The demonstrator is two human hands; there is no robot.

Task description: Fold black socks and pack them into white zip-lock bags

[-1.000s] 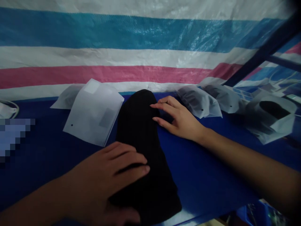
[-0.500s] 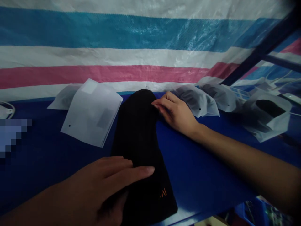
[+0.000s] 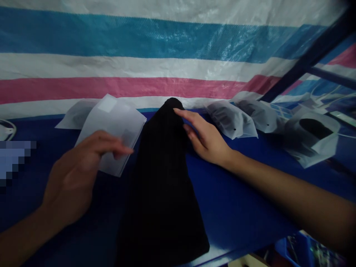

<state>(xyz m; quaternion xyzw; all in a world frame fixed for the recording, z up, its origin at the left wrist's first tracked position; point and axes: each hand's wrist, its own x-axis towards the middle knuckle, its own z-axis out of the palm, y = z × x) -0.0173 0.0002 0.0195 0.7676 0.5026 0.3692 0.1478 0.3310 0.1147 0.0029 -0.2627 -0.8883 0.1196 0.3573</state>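
Observation:
A long black fabric piece (image 3: 164,185), curved and sock-like in outline, lies lengthwise on the blue table. Its far end narrows and looks lifted or folded. My right hand (image 3: 207,139) grips that end's right edge, index finger stretched over the top and other fingertips partly hidden at the side. Away from the fabric, my left hand (image 3: 83,170) hovers over the left part of the table with bent fingers and nothing in them. Behind it stands a stack of frosted plastic bags (image 3: 125,122), which the hand partly covers.
Filled frosted bags (image 3: 232,118) stand along the back right, and another bag with something black inside (image 3: 313,137) sits farther right. A striped tarp (image 3: 167,40) hangs behind the table. Below the table's front right edge is a blue bin (image 3: 300,248).
My left hand has come off the fabric, moving left and up toward the bags. The fabric's far end has risen and narrowed under my right hand. Orange marks seen half a second ago are gone from view.

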